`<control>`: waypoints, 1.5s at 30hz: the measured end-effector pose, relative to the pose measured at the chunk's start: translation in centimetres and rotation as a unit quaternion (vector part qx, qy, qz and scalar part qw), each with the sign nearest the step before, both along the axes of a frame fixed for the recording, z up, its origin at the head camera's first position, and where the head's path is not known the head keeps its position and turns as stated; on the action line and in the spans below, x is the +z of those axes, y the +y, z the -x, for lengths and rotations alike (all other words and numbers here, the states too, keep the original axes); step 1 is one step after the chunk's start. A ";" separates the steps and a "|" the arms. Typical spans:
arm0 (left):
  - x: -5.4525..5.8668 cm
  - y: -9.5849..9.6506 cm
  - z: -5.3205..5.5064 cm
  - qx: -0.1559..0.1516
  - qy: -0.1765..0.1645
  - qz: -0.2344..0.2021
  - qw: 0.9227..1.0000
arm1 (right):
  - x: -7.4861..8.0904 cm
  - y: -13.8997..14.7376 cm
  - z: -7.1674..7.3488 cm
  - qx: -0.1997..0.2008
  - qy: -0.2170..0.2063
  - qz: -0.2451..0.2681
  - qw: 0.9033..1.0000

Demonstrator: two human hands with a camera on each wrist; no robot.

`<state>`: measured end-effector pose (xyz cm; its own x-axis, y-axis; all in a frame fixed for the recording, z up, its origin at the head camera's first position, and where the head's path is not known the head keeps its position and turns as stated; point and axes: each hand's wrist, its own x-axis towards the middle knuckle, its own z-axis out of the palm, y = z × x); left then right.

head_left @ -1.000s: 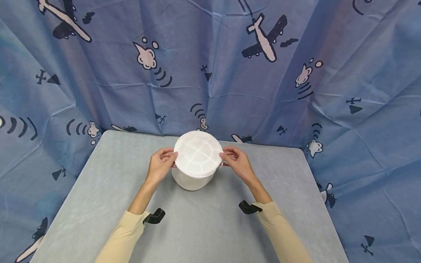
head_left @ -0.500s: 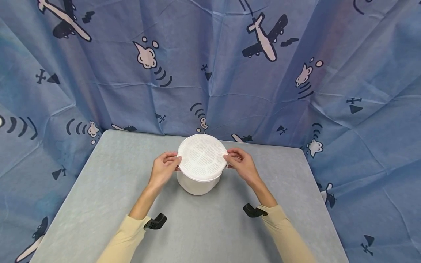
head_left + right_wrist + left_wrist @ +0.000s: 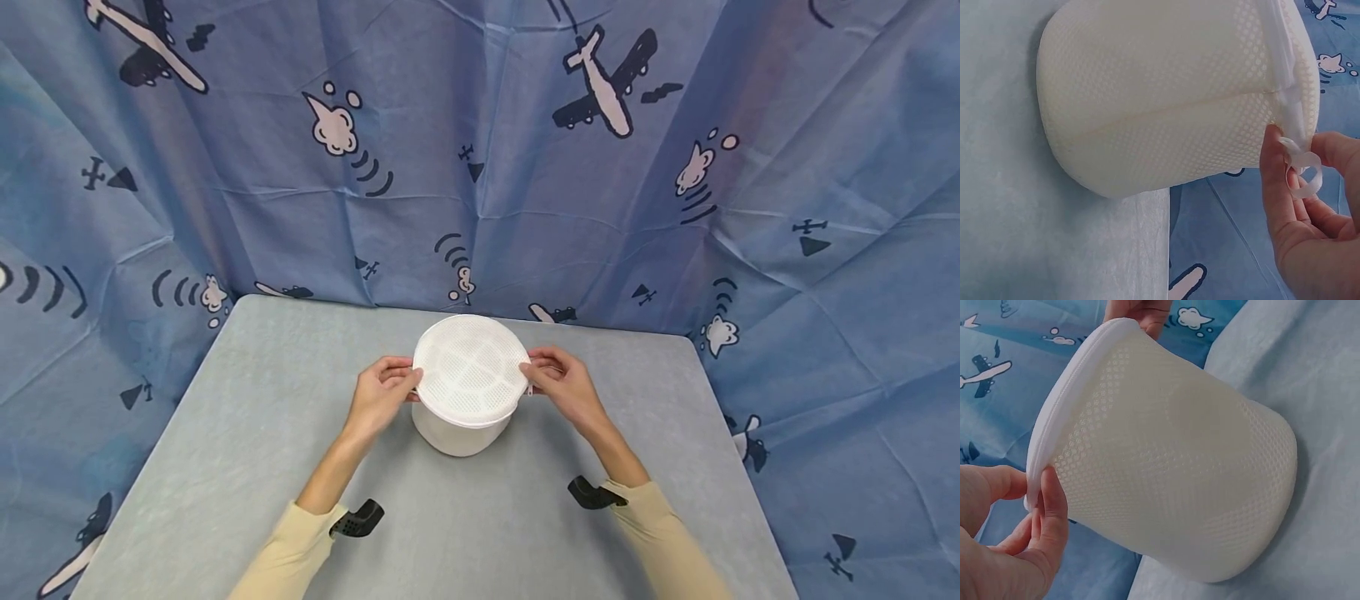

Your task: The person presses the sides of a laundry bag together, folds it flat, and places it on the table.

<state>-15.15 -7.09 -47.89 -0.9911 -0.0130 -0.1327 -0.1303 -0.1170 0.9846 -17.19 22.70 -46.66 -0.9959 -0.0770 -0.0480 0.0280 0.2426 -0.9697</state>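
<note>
Mesh laundry bag (image 3: 1175, 450) hangs between two pinches, left hand (image 3: 377, 398) and right hand (image 3: 573, 392) gripping opposite sides of its rim (image 3: 1049, 415), probably keeping the round top (image 3: 471, 371) taut.

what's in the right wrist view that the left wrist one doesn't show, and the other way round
Only the right wrist view shows the white loop by the rim and the seam along the side of the mesh bag. Only the left wrist view shows the left grip, pinching the rim. Both share the mesh bag and rim, the right grip (partly cut off in the left wrist view), the table and the curtain.
</note>
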 end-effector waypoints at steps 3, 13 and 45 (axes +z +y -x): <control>0.0 0.1 -0.4 -0.004 -0.002 -0.004 1.000 | -0.1 0.3 -0.3 0.002 0.000 -0.002 1.000; -0.1 0.9 -1.5 -0.019 -0.003 -0.022 1.000 | -0.1 1.4 -1.7 0.008 0.004 -0.012 1.000; -0.8 1.9 -4.1 -0.039 -0.006 -0.052 0.998 | -0.1 3.0 -4.2 0.016 0.041 -0.067 0.997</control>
